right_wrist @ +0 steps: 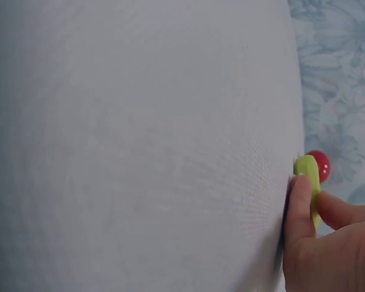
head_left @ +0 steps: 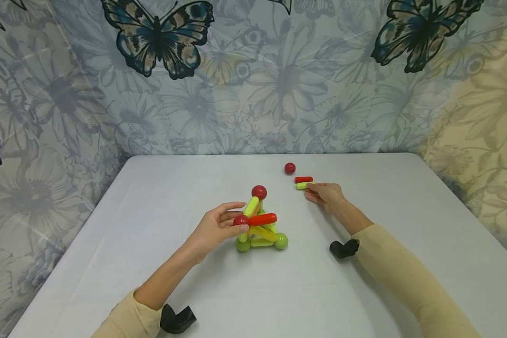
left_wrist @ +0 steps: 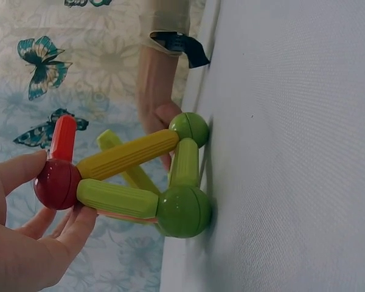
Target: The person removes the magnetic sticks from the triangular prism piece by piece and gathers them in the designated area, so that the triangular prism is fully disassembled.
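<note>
A toy structure of balls and rods stands on the table, its green balls point(head_left: 281, 241) at the base and a red ball point(head_left: 259, 192) at the top. My left hand point(head_left: 213, 228) grips another red ball point(left_wrist: 57, 184) on its near side, thumb and fingers around it. From that ball sticks out a red rod point(head_left: 263, 219); a yellow rod point(left_wrist: 128, 155) and a yellow-green rod point(left_wrist: 117, 198) also join it. Farther back on the right, my right hand point(head_left: 326, 195) pinches a loose yellow-green rod point(right_wrist: 308, 165) between thumb and fingers, low at the tabletop.
Just beyond the pinched rod lies a loose red rod point(head_left: 303, 179). A loose red ball point(head_left: 289, 168) sits near the back edge of the white table point(head_left: 186, 173). Behind it hangs a floral cloth point(head_left: 253, 103) with butterflies. Black wrist mounts point(head_left: 344, 249) stick out from both sleeves.
</note>
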{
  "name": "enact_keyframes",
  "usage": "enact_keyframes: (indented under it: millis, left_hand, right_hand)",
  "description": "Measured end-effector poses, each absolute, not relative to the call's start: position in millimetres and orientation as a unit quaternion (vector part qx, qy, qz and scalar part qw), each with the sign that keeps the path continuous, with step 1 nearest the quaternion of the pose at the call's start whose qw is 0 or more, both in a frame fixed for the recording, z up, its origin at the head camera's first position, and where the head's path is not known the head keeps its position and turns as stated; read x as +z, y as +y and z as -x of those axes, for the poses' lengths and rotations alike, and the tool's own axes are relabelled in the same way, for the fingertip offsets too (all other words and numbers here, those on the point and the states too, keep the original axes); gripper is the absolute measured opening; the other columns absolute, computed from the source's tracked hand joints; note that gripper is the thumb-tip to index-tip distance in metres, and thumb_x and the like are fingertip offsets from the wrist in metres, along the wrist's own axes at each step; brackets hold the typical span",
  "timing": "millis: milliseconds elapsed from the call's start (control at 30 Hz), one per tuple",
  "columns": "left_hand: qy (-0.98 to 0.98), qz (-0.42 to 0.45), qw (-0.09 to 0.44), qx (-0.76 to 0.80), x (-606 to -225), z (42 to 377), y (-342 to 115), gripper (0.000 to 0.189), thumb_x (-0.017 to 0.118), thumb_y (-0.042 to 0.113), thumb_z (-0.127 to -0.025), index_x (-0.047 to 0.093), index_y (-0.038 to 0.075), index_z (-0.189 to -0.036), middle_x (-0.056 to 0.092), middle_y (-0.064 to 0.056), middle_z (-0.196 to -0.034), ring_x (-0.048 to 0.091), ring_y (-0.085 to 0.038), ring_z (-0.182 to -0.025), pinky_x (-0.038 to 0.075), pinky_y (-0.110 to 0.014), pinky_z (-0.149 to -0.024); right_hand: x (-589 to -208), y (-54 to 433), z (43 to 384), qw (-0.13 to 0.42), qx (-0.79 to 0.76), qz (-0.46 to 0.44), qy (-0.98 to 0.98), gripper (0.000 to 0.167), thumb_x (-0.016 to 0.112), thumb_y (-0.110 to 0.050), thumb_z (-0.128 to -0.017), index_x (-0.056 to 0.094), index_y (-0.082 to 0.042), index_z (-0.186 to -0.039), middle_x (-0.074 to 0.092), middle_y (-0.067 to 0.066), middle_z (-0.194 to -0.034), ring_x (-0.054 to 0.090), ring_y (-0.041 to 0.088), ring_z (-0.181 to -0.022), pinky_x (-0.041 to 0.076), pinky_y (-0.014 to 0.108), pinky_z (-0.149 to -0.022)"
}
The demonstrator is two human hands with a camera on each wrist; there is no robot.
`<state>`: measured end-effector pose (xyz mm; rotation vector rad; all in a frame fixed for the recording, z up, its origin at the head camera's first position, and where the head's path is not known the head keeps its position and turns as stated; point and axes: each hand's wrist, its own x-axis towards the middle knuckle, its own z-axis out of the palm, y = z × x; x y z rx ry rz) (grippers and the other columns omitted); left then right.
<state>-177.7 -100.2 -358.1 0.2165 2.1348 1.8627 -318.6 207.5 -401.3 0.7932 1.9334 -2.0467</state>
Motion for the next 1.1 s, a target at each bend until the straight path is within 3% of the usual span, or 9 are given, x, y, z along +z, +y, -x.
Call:
enact_keyframes:
  millis: [433, 800, 1100]
  left_hand:
    - [0.741, -0.079, 0.152, 0.650, -358.0, 178.2, -99.9, 0.057, 0.073, 0.014, -0.086, 0.049, 0.013, -0.137, 0.058, -0.009, -0.125, 0.058, -0.023, -0.112, 0.048, -0.036, -0.093]
    - [0.742, -0.076, 0.151, 0.648, -358.1, 178.2, -99.2, 0.056, 0.073, 0.014, -0.085, 0.050, 0.013, -0.137, 0.058, -0.009, -0.125, 0.058, -0.023, -0.111, 0.048, -0.036, -0.093]
    - [0.738, -0.081, 0.153, 0.652, -357.2, 177.4, -101.2, 0.057, 0.073, 0.015, -0.086, 0.049, 0.013, -0.137, 0.058, -0.009, -0.125, 0.058, -0.023, -0.111, 0.047, -0.036, -0.093]
  right_hand:
    - [-400.7, 207.4, 323.4, 0.106, -0.683, -0.282, 0.665, 0.051, 0.061, -0.017, -0.095, 0.042, 0.002, -0.138, 0.062, 0.002, -0.076, 0.064, 0.007, -0.064, 0.053, 0.018, -0.069]
    - [-400.3, 206.2, 322.3, 0.097, -0.700, -0.271, 0.653, 0.048, 0.059, -0.007, -0.095, 0.041, 0.004, -0.138, 0.060, 0.004, -0.080, 0.064, 0.006, -0.064, 0.053, 0.020, -0.071]
    - [-399.1, 210.8, 320.1, 0.114, -0.705, -0.253, 0.652, 0.057, 0.058, -0.013, -0.096, 0.032, -0.002, -0.145, 0.054, 0.009, -0.103, 0.062, 0.010, -0.073, 0.054, 0.024, -0.076]
